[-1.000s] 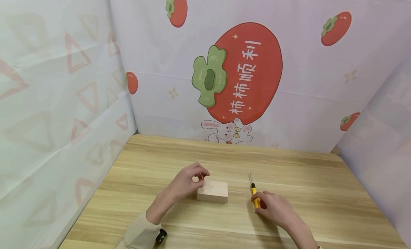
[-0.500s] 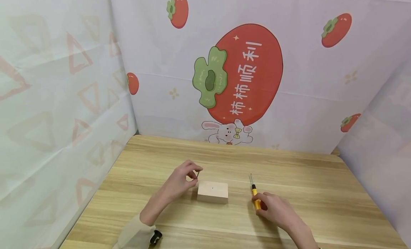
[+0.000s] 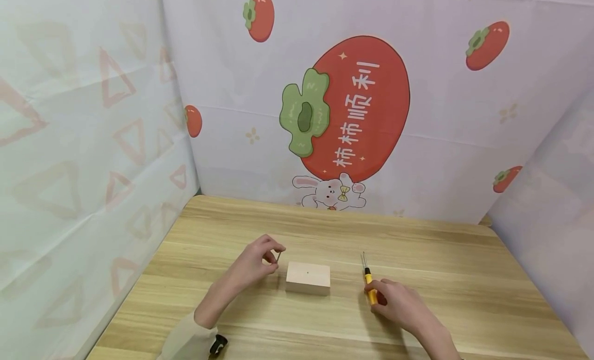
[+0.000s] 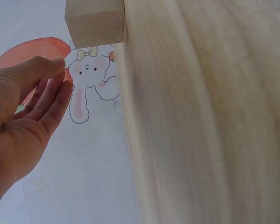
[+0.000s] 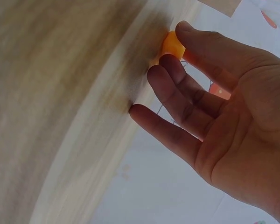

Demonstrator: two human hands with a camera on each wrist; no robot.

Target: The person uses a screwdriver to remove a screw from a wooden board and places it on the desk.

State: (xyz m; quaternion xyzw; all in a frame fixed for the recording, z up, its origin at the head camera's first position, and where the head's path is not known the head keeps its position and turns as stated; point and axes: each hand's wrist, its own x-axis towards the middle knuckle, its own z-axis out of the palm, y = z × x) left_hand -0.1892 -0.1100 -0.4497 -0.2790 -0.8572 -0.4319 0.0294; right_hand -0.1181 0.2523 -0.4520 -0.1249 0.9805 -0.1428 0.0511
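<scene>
My left hand (image 3: 255, 259) pinches a small, thin screw (image 3: 279, 256) between thumb and fingertips, just left of a pale wooden block (image 3: 308, 278). A small dark hole marks the middle of the block's top. In the left wrist view the fingers of the left hand (image 4: 32, 98) hide the screw, and a corner of the block (image 4: 95, 23) shows above them. To the right of the block, my right hand (image 3: 399, 300) grips the yellow handle of a screwdriver (image 3: 369, 288) at the table, its metal tip pointing away. The right wrist view shows the handle's end (image 5: 172, 45) between thumb and fingers.
The wood-grain table (image 3: 209, 231) runs back to a white printed cloth (image 3: 232, 159) with red persimmons and a rabbit. A second cloth (image 3: 93, 169) hangs along the left side. A black device (image 3: 218, 344) is at the left sleeve.
My left hand has moved left from over the block's back left corner with the screw, which now shows more clearly. The right hand and screwdriver have stayed in place.
</scene>
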